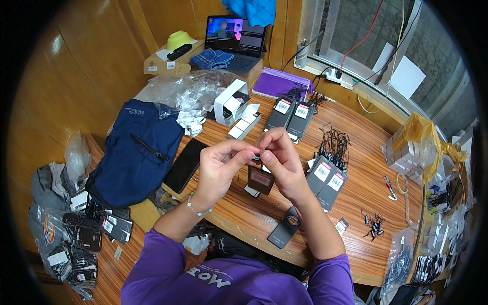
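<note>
My left hand (pixel 223 165) and my right hand (pixel 281 161) meet over the middle of the table, fingertips pinched together. Between them is a small black tag string fastener (pixel 257 158), partly covered by the fingers. Just below hangs or stands a brown wallet-like piece (pixel 261 179), with a white label (pixel 251 191) under it; how it joins the fastener is hidden. Right of my right hand lie dark hang tags (pixel 325 178) with barcode stickers, and black tag strings (pixel 335 145) are bunched above them. A single dark tag (pixel 285 227) rests near my right forearm.
A black phone (pixel 185 166) and a navy bag (pixel 137 155) lie to the left. More tags (pixel 280 114), an open white box (pixel 230 104) and a laptop (pixel 235 43) stand farther back. Scissors (pixel 390 188), loose strings (pixel 374 224) and a bagged box stack (pixel 407 155) are at right.
</note>
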Available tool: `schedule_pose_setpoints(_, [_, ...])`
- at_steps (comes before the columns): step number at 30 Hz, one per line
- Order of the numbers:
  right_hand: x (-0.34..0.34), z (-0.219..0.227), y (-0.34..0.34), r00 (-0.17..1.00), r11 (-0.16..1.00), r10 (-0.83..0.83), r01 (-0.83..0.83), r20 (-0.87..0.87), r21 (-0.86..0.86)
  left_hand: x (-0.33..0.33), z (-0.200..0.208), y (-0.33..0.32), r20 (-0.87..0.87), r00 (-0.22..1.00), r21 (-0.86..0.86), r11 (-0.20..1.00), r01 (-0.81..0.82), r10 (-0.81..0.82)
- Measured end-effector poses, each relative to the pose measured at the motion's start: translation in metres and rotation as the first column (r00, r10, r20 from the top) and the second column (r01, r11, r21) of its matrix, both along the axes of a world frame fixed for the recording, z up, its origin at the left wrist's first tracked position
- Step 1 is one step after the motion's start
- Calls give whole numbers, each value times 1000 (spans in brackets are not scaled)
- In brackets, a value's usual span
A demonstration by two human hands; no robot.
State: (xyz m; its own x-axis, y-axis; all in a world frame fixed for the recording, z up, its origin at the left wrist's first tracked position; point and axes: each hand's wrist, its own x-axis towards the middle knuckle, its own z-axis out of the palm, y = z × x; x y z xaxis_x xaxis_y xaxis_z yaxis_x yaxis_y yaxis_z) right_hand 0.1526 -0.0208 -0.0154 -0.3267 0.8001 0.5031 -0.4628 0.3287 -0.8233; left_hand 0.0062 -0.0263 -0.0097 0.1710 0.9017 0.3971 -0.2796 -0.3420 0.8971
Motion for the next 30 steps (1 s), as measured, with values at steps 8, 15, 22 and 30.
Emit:
schedule_pose_setpoints(8, [6, -5, 9, 960, 992, 55, -21, 275, -127, -8, -3, 17, -289, 923, 268, 947, -178, 255])
schedule_pose_setpoints(15, [-6, -31, 26, 991, 912, -81, 33, -102, -409, 0, -9, 28, -572, 752, 406, 910, -85, 326])
schedule_pose_setpoints(22, [12, -16, 26, 963, 904, -188, 94, -191, -418, 27, -22, 18, -340, 939, 52, 996, 79, -56])
schedule_pose_setpoints(30, [70, -5, 42, 900, 891, -290, 130, -326, -435, 57, -31, 19, -273, 902, -130, 942, 310, -335])
